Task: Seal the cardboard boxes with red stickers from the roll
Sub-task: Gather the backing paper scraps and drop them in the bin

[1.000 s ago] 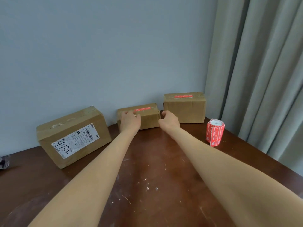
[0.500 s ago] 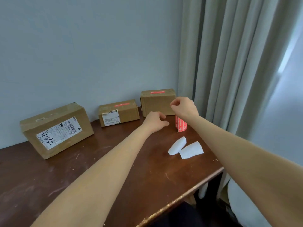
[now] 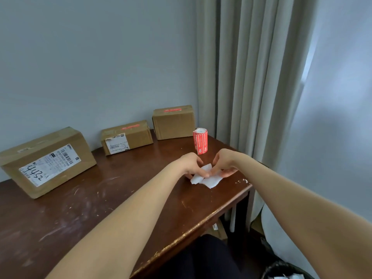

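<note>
Both bare forearms reach forward and converge, so the left hand (image 3: 191,164) and right hand (image 3: 226,164) meet knuckle to knuckle low over the counter (image 3: 124,198), close to its right edge. The left wrist is bent downward, the back of the hand up, and its fingers (image 3: 203,174) curl down onto the white paper slips (image 3: 210,180) lying there. The right hand is rolled with its palm partly showing, and its fingers (image 3: 217,171) curl inward and pinch the same slips from the other side. Both hands are therefore closed on the paper, though the exact fingertip contact is too small to make out. The slips spread out on the counter just below the fingers, towards the viewer.

The sticker roll (image 3: 200,140) stands upright just beyond the fingers, apart from both hands. Further beyond, and slightly left of the fingers, the far box (image 3: 174,125) sits against the wall (image 3: 96,57) beside the curtain (image 3: 251,77), with a red sticker (image 3: 174,110) on its top. The middle box (image 3: 138,135), left of that, also carries a red sticker (image 3: 130,127) on top. The large box (image 3: 46,158), with a handwritten shipping label, lies well to the left of the fingers.
</note>
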The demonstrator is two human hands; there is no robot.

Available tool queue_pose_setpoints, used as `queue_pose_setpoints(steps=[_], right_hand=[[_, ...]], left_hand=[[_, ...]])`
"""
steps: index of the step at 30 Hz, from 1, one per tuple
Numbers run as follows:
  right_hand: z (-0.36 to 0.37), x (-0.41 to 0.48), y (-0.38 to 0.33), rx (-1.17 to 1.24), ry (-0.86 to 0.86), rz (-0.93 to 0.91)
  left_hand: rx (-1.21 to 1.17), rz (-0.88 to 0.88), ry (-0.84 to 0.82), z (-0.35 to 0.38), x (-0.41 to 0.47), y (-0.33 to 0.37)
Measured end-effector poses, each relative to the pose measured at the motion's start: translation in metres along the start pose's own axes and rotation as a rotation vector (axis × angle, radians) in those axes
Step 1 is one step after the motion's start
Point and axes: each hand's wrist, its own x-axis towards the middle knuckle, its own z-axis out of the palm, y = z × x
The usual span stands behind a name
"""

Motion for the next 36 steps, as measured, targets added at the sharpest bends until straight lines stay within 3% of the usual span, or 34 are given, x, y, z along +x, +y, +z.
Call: queue_pose_setpoints(steps=[11,17,26,29,36], right_hand=[[0.014,0.003,0.001,0.271,0.161,-0.009],[0.014,0.004,0.009,0.513,0.165,0.001],[0.008,-0.016,0.04,0.65,0.184,-0.043],[0.004,-0.026,0.049,0.714,0.162,-0.125],[-0.016,-0.05,0.075,1.386,-0.115,-0.114]], left_hand=[[0.047,0.06,0.052,0.013,0.006,0.015],[0.3,0.071,0.067,0.028,0.004,0.028],[0.203,0.104,0.115,0.036,0.002,0.035],[-0.005,0.134,0.238,0.038,0.003,0.047],[-0.192,0.241,0.444,0.07,0.006,0.11]])
